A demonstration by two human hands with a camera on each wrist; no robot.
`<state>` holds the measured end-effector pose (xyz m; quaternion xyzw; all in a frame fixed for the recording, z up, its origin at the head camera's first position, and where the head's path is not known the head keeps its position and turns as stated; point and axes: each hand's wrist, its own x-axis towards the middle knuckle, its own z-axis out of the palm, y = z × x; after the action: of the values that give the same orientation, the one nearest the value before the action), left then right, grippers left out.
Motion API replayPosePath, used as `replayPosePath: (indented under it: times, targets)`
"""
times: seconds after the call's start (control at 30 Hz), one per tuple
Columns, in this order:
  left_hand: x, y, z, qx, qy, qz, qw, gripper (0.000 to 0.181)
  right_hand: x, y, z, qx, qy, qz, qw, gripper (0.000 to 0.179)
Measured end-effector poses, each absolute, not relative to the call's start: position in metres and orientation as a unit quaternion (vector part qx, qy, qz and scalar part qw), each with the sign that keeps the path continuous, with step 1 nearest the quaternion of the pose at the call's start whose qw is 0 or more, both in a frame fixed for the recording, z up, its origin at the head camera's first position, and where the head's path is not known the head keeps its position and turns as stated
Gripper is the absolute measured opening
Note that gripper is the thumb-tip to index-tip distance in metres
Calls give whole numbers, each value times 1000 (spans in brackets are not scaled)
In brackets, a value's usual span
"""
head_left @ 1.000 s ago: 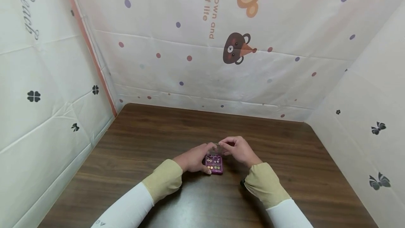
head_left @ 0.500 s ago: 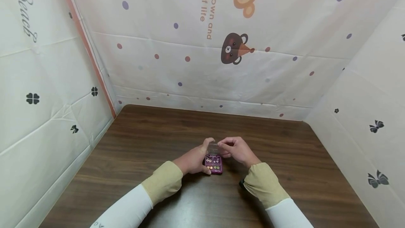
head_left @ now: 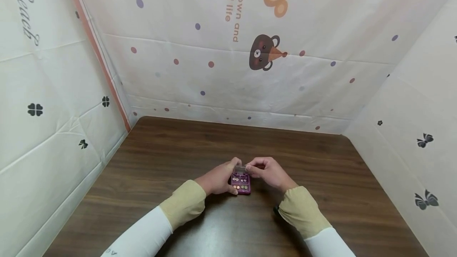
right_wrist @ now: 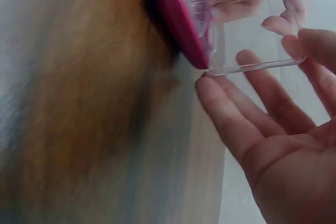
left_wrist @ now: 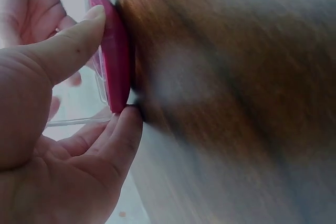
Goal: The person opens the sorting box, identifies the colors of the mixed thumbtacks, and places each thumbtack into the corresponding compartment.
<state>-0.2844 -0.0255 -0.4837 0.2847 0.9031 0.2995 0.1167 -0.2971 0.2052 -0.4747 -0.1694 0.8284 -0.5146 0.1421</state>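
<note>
A small purple-pink case (head_left: 244,193) lies on the table, its clear hinged lid (head_left: 240,168) standing raised at the far side. Inside its compartments are several small round pieces (head_left: 236,187), too small to identify. My left hand (head_left: 218,178) grips the case from the left; in the left wrist view the thumb presses the near edge of the pink body (left_wrist: 116,51) and other fingers lie at the hinge end. With thumb and index finger, my right hand (head_left: 270,173) pinches the top corner of the lid. In the right wrist view, its other fingers extend beside the transparent lid (right_wrist: 262,67).
A brown wood-grain table (head_left: 171,142) extends around the hands. White printed sheets hang as walls at the back (head_left: 228,78), the left (head_left: 60,90) and the right (head_left: 403,102).
The left fingers have shifted off the lid to its left side. The lid now looks shorter in the head view, and the right hand has come slightly lower with it.
</note>
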Motion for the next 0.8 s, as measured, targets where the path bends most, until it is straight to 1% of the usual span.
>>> replayPosePath:
  times: [0.2, 0.33, 0.47, 0.67, 0.8]
  targets:
    - [-286, -26, -484, 296, 907, 276, 116, 71, -293, 210, -478, -235, 849, -463, 96, 18]
    - [-288, -25, -486, 296, 910, 263, 120, 69, -291, 210, -480, -289, 841, -451, 70, 13]
    - [-288, -25, -487, 296, 912, 257, 122, 67, -291, 210, -481, -335, 848, -408, 47, 10]
    - [-286, -24, -485, 296, 914, 248, 126, 68, -290, 210, -481, -349, 870, -342, 68, 20]
    - [-284, -23, -482, 297, 917, 238, 117, 67, -289, 206, -480, -372, 872, -312, 58, 22]
